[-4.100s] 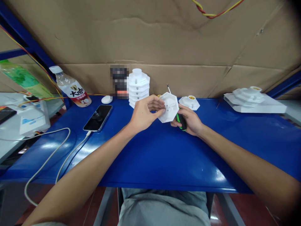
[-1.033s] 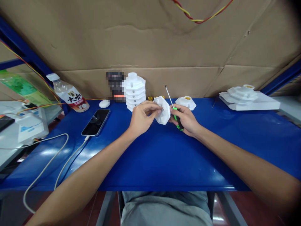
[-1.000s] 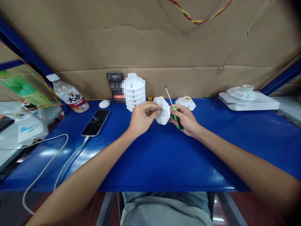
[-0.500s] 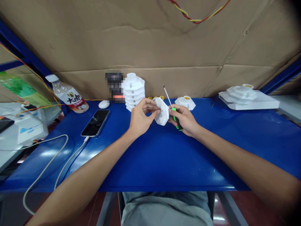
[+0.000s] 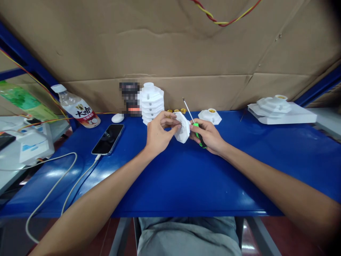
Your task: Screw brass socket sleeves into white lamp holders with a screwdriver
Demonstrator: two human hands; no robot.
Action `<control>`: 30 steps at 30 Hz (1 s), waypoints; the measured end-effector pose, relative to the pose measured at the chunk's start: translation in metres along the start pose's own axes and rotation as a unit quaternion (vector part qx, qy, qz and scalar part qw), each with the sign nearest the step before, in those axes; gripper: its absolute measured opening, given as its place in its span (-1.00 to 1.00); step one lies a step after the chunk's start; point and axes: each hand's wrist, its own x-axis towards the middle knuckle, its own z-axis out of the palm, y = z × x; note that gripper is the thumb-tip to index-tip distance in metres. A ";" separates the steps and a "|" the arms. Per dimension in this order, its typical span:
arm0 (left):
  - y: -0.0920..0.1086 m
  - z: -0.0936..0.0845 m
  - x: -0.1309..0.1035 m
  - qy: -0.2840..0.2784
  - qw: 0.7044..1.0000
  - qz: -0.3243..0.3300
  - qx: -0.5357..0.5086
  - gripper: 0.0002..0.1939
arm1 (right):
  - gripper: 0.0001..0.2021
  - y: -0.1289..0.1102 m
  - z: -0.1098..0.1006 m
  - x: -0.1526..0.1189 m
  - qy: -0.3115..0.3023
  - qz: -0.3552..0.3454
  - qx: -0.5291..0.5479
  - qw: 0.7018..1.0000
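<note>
Left hand [image 5: 159, 136] pinching inside white lamp holder [image 5: 182, 131]; right grip [image 5: 210, 137] holding screwdriver [image 5: 198, 133], steadying rim. Divided right grip risks lamp holder twisting loose.

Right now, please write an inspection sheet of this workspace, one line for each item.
Surface: blue tabletop, glossy, with reflections.
Work things: white base held tilted; screwdriver tip up; stacked bases behind.
Clutter: phone lying flat; leaning labelled bottle; small white oval object.
Hands: left hand fingertips at the base, anything between them unclear; right hand grips the screwdriver.
Cables: white cable plugged into phone, hanging over the front edge; red-and-yellow wire sagging above.
Surroundings: creased cardboard behind; blue frame bars at both sides.
</note>
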 end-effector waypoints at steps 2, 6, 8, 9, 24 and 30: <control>0.000 0.000 0.000 -0.002 1.000 -0.006 -0.001 -0.67 | -0.75 0.000 -0.001 -0.001 -0.004 -0.005 -0.009 1.000; 0.002 -0.001 0.001 -0.002 1.000 -0.025 -0.016 -0.65 | -0.74 0.000 -0.002 -0.002 -0.010 -0.012 -0.026 1.000; 0.003 0.000 0.002 -0.003 0.999 -0.034 -0.026 -0.63 | -0.75 0.000 -0.002 -0.001 -0.014 -0.016 -0.028 0.999; 0.004 0.000 0.002 -0.004 0.999 -0.039 -0.030 -0.62 | -0.76 0.000 -0.001 -0.001 -0.015 -0.016 -0.029 0.999; -0.002 0.000 0.005 0.006 0.989 -0.108 -0.104 -0.42 | -0.75 0.000 -0.003 -0.002 -0.031 -0.032 -0.058 0.997; -0.003 -0.005 0.008 -0.029 0.988 -0.126 -0.089 -0.34 | -0.72 -0.005 -0.005 -0.003 -0.046 -0.071 -0.115 0.990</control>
